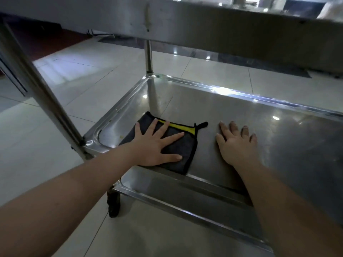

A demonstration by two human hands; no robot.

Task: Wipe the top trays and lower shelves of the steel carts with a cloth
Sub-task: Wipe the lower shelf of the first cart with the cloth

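A dark grey cloth [183,151] with a black border, a yellow strip and a small hanging loop lies flat on the lower shelf [259,123] of a steel cart, near the shelf's left end. My left hand [154,143] presses flat on the cloth with fingers spread. To the right of the cloth, my right hand [235,143] rests flat on the bare steel of the shelf, fingers straight and apart. The cart's top tray [185,21] runs overhead across the upper part of the view; only its side wall shows.
Steel uprights stand at the shelf's near left corner [37,86] and far left corner [148,56]. A black caster wheel [113,203] sits under the near left corner. Glossy pale floor tiles [55,127] surround the cart. A dark mat [259,64] lies beyond it.
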